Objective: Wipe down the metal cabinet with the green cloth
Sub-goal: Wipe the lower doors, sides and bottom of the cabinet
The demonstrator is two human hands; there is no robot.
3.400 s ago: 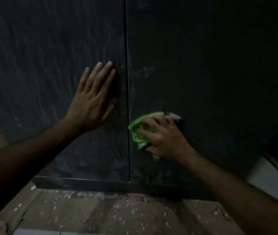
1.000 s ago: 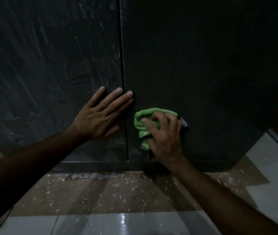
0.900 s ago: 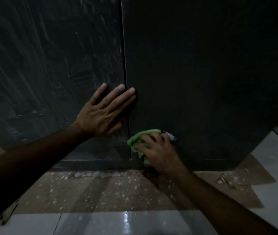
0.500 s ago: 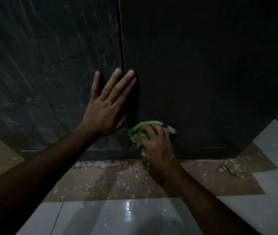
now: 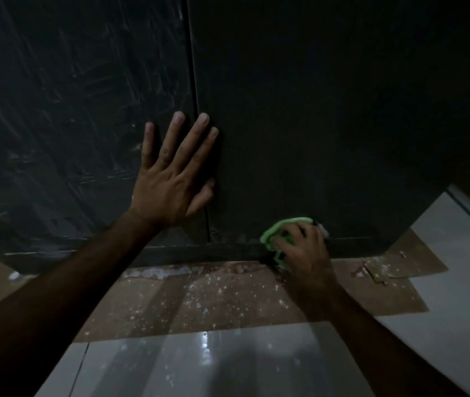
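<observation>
A dark metal cabinet with two doors fills the upper view; a vertical seam runs between the doors. My left hand lies flat with straight fingers against the left door, fingertips across the seam. My right hand holds a bunched green cloth against the bottom edge of the right door, at the base rail. Most of the cloth is hidden under my fingers. The left door shows streaky smear marks.
Brown cardboard, speckled with white flecks, lies on the floor under the cabinet's base. Glossy pale floor tiles lie in front. A torn cardboard scrap sits at the right. The cabinet's right corner ends near a white floor strip.
My right hand slid the cloth from the seam rightward and down along the bottom of the right door. My left hand stays flat on the left door.
</observation>
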